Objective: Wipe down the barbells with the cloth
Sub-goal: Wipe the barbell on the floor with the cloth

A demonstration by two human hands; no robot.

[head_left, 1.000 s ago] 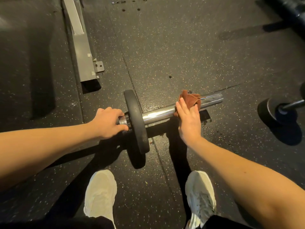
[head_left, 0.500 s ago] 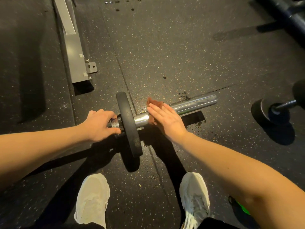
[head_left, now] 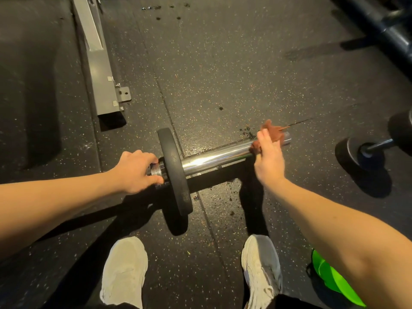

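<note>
Floor is seen as black rubber, speckled all over with white, yellow and orange flecks; dark wet-looking spots are noted near the bar. Barbell is rendered in shiny chrome silver with warm yellow reflections. Weight plate is matte black, plain. Cloth is reddish brown, unpatterned. Both shoes are off-white to cream. Metal frame is painted plain grey. Dumbbell is black with a dark handle. Object at lower right is coloured neon green.
</note>
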